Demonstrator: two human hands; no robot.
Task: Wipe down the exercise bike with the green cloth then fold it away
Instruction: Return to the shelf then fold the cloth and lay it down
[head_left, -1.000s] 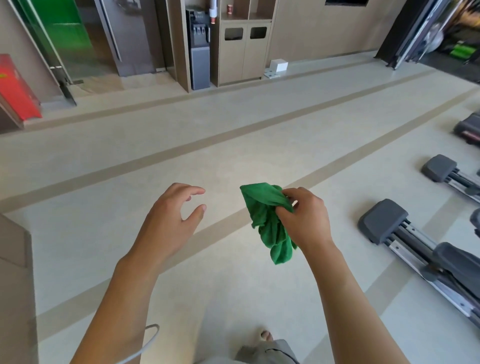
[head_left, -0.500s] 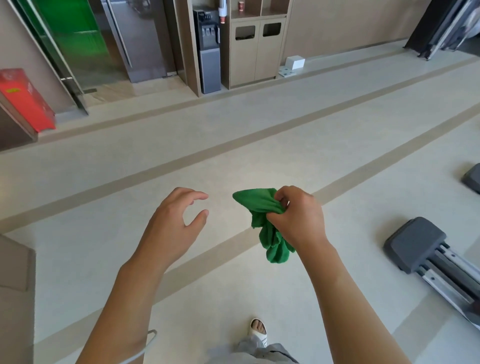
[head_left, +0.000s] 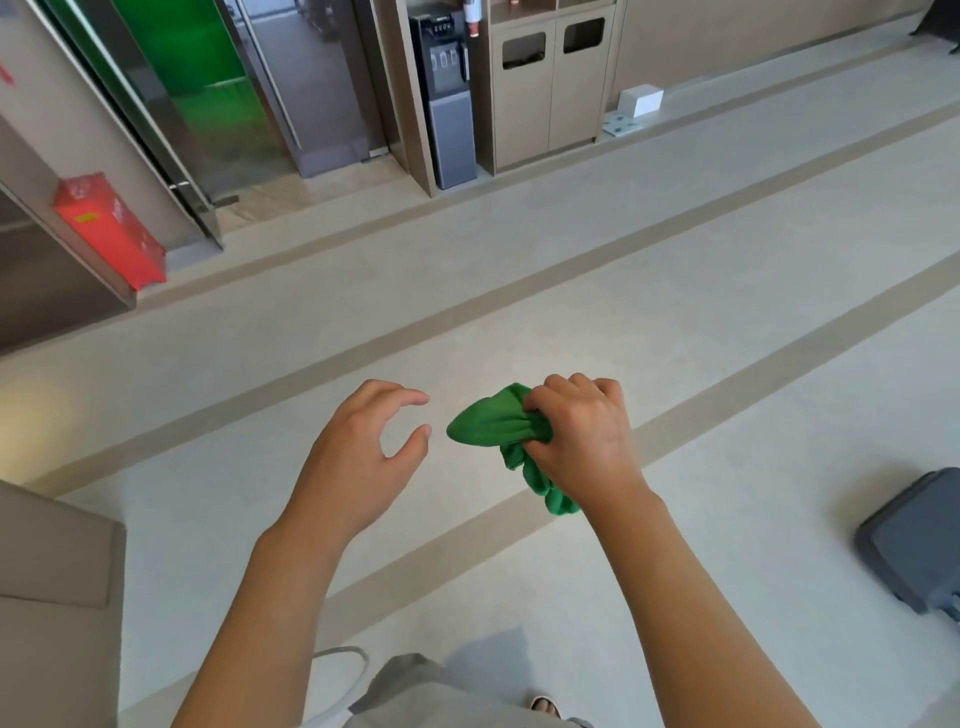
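Green cloth bunched in our right hand

Green cloth (head_left: 501, 434) hangs crumpled above the pale striped floor (head_left: 675, 270), gripped in our right hand (head_left: 582, 436), whose fingers curl tightly around the fabric. One end pokes out toward the left; the rest dangles below the wrist. Our left hand (head_left: 358, 457) floats just beside the cloth without touching it, holding nothing, its fingers and thumb loosely curved. A grey machine foot (head_left: 914, 545) sits at the right edge, well apart from us.
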